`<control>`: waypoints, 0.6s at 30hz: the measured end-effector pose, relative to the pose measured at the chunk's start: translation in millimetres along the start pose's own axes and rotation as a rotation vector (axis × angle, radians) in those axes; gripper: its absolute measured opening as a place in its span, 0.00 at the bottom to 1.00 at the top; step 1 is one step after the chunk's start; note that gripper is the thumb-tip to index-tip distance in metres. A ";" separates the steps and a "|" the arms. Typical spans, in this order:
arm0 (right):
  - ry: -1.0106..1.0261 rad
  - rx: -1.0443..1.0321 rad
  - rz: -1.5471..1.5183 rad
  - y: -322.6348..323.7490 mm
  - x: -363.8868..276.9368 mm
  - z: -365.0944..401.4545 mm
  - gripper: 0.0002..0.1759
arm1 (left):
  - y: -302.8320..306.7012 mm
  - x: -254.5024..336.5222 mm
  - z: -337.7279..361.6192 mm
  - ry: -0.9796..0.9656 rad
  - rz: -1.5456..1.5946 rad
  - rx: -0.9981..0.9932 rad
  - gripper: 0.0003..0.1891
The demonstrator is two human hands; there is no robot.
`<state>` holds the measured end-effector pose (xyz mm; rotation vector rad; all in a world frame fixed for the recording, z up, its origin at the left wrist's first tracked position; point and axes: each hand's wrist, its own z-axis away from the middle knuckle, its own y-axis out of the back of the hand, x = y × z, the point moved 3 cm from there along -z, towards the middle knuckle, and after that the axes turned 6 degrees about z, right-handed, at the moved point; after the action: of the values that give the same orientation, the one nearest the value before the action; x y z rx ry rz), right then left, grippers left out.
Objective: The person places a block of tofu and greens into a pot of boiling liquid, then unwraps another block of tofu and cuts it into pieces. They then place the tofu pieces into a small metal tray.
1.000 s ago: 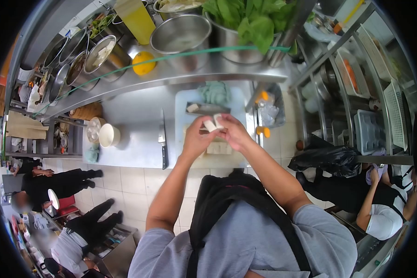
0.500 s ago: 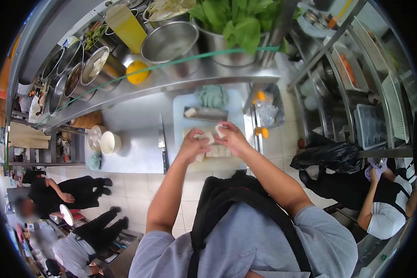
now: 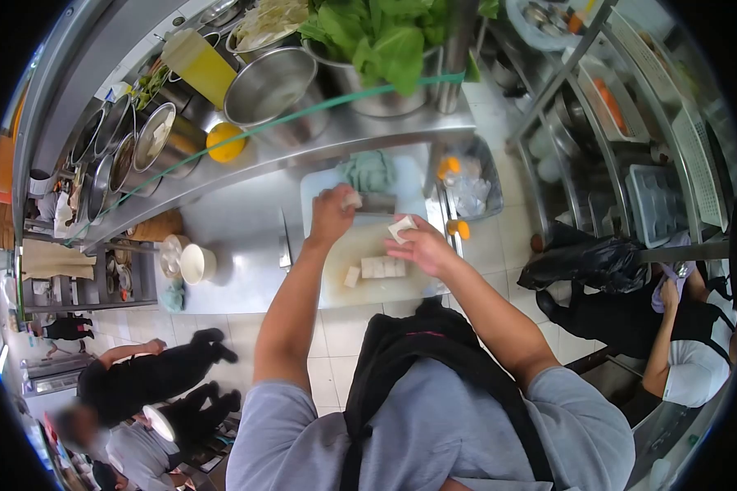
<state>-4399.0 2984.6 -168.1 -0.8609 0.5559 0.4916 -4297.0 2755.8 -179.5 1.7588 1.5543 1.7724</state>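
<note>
My left hand (image 3: 332,216) is closed on a small white block (image 3: 352,200), smooth and tofu-like. It hovers over the left end of a narrow metal tray (image 3: 378,204). In my right hand (image 3: 427,249), palm partly turned up, a larger white block (image 3: 401,229) rests between thumb and fingers. Below both hands, a row of cut white blocks (image 3: 383,268) lies on the pale cutting board (image 3: 344,282), with one loose piece (image 3: 352,277) to its left. A green cloth (image 3: 367,172) is bunched at the board's far edge. Left of the board lies a knife (image 3: 285,252), partly hidden by my forearm.
A steel shelf above the counter holds a steel pot (image 3: 274,86), leafy greens (image 3: 377,37), an orange (image 3: 225,142) and a yellow liquid container (image 3: 196,67). A white tub (image 3: 197,264) stands at the left; a bin (image 3: 475,180) is at the right. Co-workers are on both sides.
My hands have moved apart: the left went up and left to the metal tray with a block, the right slightly down and right with another. The cut row is now uncovered.
</note>
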 end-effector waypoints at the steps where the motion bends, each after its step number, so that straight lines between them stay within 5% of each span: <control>1: 0.002 0.002 -0.003 4.0 0.3 1.1 0.26 | -1.4 0.2 -1.2 -0.025 -0.042 -0.018 0.19; 8: -0.025 0.008 -0.009 20.5 6.2 1.9 0.26 | 2.2 11.4 -6.5 -0.183 -0.324 -0.208 0.18; 13: -0.029 0.024 0.021 18.7 6.2 3.1 0.27 | -2.1 15.9 -13.2 0.033 -0.576 -0.412 0.15; 16: -0.009 0.034 0.086 13.2 5.3 3.4 0.29 | -2.5 19.7 -8.6 -0.104 -0.590 -0.231 0.10; 18: 0.013 0.057 0.170 9.2 1.8 5.2 0.31 | 4.3 29.4 -5.5 -0.024 -0.555 -0.262 0.11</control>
<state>-4401.9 2994.3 -171.7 -0.7664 0.6551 0.6227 -4307.3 2773.1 -156.9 1.0860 1.5219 1.5725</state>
